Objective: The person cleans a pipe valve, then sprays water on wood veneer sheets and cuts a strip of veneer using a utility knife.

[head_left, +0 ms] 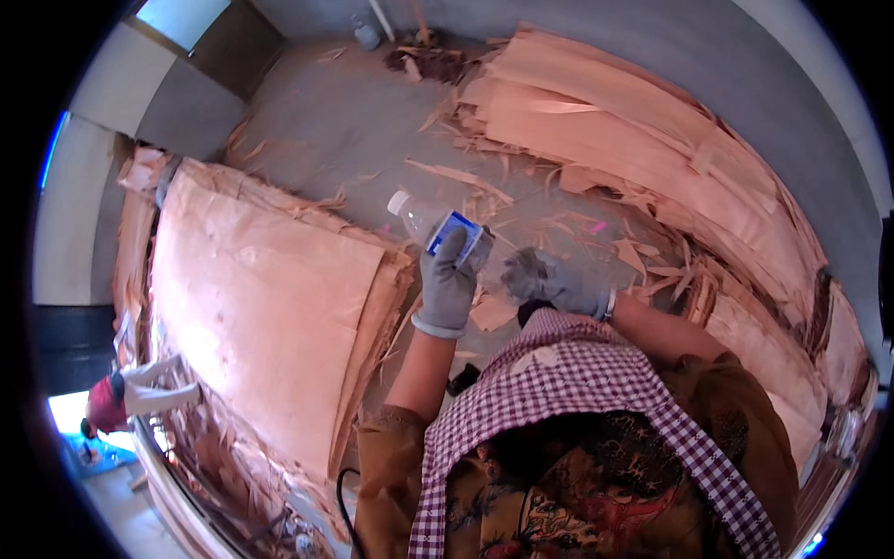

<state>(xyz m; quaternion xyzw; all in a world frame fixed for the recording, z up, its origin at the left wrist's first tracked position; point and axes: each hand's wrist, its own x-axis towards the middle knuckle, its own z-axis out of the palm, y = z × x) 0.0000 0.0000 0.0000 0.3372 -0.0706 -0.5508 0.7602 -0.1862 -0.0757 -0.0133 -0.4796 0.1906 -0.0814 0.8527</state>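
Note:
Gloved in grey, my left hand (447,284) is wrapped round a clear plastic bottle (417,214) with a white cap and blue label, held tilted with the cap toward the upper left. Just right of the bottle's base, my right hand (545,284), also gloved, has its fingers curled; whatever they may hold is too unclear to make out. A checked purple-and-white apron (549,382) covers my front below both hands. To the left of the bottle lies a broad stack of pale wood veneer sheets (261,298).
More veneer stacks (624,130) line the right wall. Loose scraps (456,177) litter the grey floor (335,112). A plastic jug (364,34) and upright handles (419,20) stand by the far wall. At far left, a person in red (104,401) is near the left stack.

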